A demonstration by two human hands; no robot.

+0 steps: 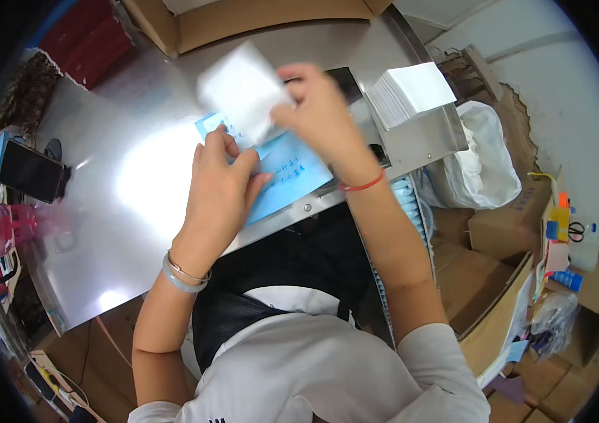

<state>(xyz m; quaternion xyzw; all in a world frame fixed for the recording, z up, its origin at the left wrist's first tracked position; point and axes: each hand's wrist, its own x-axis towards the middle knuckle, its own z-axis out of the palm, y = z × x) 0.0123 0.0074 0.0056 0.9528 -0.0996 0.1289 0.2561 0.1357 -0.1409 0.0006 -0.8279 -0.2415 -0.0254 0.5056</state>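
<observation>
My right hand [313,106] grips a white, roughly square piece [239,84], blurred by motion, above the steel table. Whether it is one sheet or several cannot be made out. Under it lies blue paper [292,180] with handwriting, reaching the table's front edge. The fingers of my left hand [218,180] are bent closely around the blue paper near its upper left part, just below the white piece. My palm hides some of the paper. To the right of my right hand, a neat stack of white squares [412,92] rests at the table's right end.
An open cardboard box [271,32] stands at the table's far side. A dark phone-like device [32,171] is at the left edge. Beyond the right end are a white-lined bin [483,162] and cardboard boxes [511,218]. The metal table [95,233] reflects bright light.
</observation>
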